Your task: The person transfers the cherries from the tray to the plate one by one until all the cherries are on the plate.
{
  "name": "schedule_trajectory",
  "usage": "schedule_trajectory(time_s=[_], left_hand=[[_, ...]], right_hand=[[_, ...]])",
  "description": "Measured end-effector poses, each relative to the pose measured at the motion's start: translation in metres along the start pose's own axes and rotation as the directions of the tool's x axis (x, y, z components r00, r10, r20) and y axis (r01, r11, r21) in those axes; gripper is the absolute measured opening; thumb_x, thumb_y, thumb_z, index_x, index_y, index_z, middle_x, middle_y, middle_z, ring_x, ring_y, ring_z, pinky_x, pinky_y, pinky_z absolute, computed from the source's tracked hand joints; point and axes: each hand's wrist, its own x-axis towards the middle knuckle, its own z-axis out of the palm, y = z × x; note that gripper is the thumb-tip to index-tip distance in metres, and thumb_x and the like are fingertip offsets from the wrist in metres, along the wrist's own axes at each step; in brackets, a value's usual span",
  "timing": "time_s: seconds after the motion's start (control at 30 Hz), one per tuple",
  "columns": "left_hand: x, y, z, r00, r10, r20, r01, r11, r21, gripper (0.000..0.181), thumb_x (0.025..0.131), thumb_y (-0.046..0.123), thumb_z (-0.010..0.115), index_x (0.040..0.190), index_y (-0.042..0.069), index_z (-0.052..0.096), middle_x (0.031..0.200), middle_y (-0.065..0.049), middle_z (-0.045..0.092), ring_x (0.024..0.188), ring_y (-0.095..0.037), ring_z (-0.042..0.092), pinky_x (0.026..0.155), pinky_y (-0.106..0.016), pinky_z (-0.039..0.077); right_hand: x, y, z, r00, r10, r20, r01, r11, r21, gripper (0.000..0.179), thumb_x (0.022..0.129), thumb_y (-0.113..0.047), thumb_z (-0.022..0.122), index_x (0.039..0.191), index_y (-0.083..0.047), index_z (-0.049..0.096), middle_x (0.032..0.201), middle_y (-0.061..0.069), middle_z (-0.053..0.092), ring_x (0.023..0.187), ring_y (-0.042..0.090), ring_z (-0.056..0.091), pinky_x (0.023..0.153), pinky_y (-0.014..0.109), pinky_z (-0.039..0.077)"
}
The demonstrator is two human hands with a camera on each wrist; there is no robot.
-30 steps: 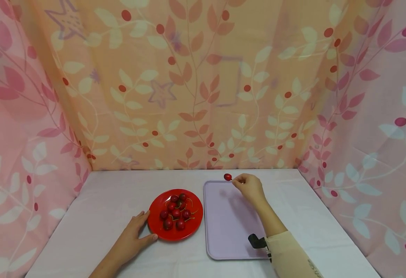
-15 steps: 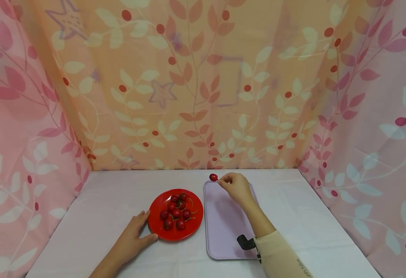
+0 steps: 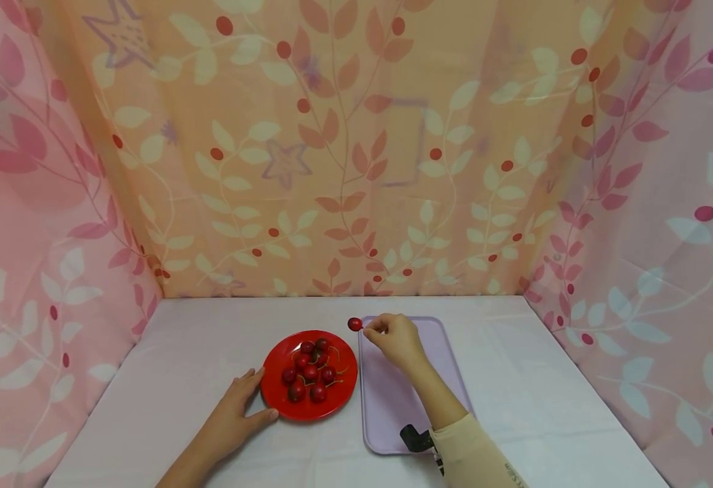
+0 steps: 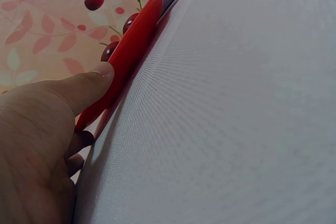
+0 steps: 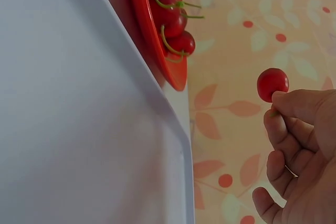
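A red plate (image 3: 277, 400) on the table bears several dark red cherries (image 3: 310, 373) with green stems. My left hand (image 3: 234, 413) holds the plate's left rim; in the left wrist view the thumb (image 4: 94, 85) lies against the rim and the other fingers are partly hidden below. Thumb and index finger of my right hand (image 3: 398, 341) pinch one cherry (image 3: 354, 324) at its stem end, raised over the far left corner of a lilac tray (image 3: 387, 420). In the right wrist view this cherry (image 5: 273, 84) hangs apart from the plate, the remaining fingers loosely bent.
Right beside the plate lies the tray, its raised edge (image 5: 181, 145) close to the plate's rim. A white cloth (image 3: 552, 407) covers the table. Patterned curtains (image 3: 344, 169) enclose the back and both sides. A black wrist mount (image 3: 416, 439) sits near the right sleeve.
My right hand has carried the cherry left, from over the tray's far side toward the plate, and slightly lower at the end. The left hand and plate have stayed put.
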Motion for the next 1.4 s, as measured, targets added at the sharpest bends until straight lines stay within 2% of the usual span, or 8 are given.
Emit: schedule_trajectory(time_s=[0.2, 0.4, 0.63, 0.8, 1.13, 1.4], left_hand=[[-0.001, 0.001, -0.001, 1.0, 0.002, 0.002, -0.002, 1.0, 0.004, 0.099, 0.082, 0.056, 0.08, 0.161, 0.014, 0.036, 0.164, -0.02, 0.033, 0.153, -0.051, 0.018, 0.119, -0.068, 0.017], [0.0, 0.002, -0.001, 1.0, 0.004, -0.001, -0.004, 1.0, 0.007, 0.099, 0.083, 0.056, 0.079, 0.161, 0.015, 0.035, 0.164, -0.02, 0.033, 0.153, -0.052, 0.018, 0.12, -0.067, 0.017], [0.001, 0.001, 0.0, 1.0, 0.006, 0.0, -0.006, 1.0, 0.009, 0.1, 0.082, 0.057, 0.079, 0.161, 0.014, 0.035, 0.164, -0.02, 0.034, 0.152, -0.052, 0.019, 0.12, -0.067, 0.017], [0.001, 0.001, 0.0, 1.0, 0.003, 0.001, -0.003, 1.0, 0.015, 0.1, 0.082, 0.057, 0.079, 0.161, 0.014, 0.035, 0.164, -0.019, 0.034, 0.152, -0.052, 0.019, 0.119, -0.068, 0.018], [0.002, 0.001, 0.001, 0.999, -0.032, 0.014, 0.031, 0.999, 0.011, 0.102, 0.081, 0.058, 0.08, 0.161, 0.015, 0.034, 0.165, -0.018, 0.033, 0.152, -0.053, 0.018, 0.117, -0.069, 0.02], [0.002, 0.001, 0.0, 1.0, -0.018, 0.012, 0.018, 1.0, 0.001, 0.101, 0.082, 0.058, 0.079, 0.161, 0.014, 0.034, 0.166, -0.019, 0.031, 0.153, -0.053, 0.016, 0.118, -0.07, 0.018]], right_hand=[[-0.006, -0.006, 0.013, 1.0, -0.023, 0.014, 0.023, 1.0, 0.016, 0.008, 0.089, -0.024, 0.079, 0.082, -0.022, 0.078, 0.073, -0.01, 0.068, 0.073, 0.014, 0.057, 0.061, 0.027, 0.05], [-0.01, -0.007, 0.023, 0.999, -0.046, 0.015, 0.046, 0.999, -0.017, 0.007, 0.089, -0.022, 0.079, 0.082, -0.021, 0.079, 0.073, -0.011, 0.069, 0.069, 0.01, 0.057, 0.058, 0.024, 0.049], [-0.016, -0.009, 0.03, 0.999, -0.035, 0.0, 0.035, 0.997, -0.067, 0.008, 0.088, -0.024, 0.079, 0.08, -0.023, 0.079, 0.071, -0.014, 0.068, 0.071, 0.009, 0.057, 0.074, 0.034, 0.045], [-0.019, -0.008, 0.036, 0.999, -0.026, 0.018, 0.027, 0.996, -0.081, 0.007, 0.088, -0.023, 0.078, 0.082, -0.024, 0.079, 0.071, -0.015, 0.069, 0.073, 0.009, 0.059, 0.08, 0.039, 0.043], [-0.023, -0.007, 0.047, 0.999, -0.003, 0.055, 0.009, 0.995, -0.102, 0.01, 0.087, -0.025, 0.079, 0.078, -0.025, 0.077, 0.067, -0.018, 0.067, 0.073, 0.009, 0.061, 0.082, 0.04, 0.044], [-0.025, -0.007, 0.055, 0.998, 0.002, 0.065, 0.007, 0.99, -0.143, 0.011, 0.087, -0.024, 0.078, 0.076, -0.024, 0.077, 0.065, -0.017, 0.066, 0.07, 0.009, 0.06, 0.08, 0.04, 0.04]])
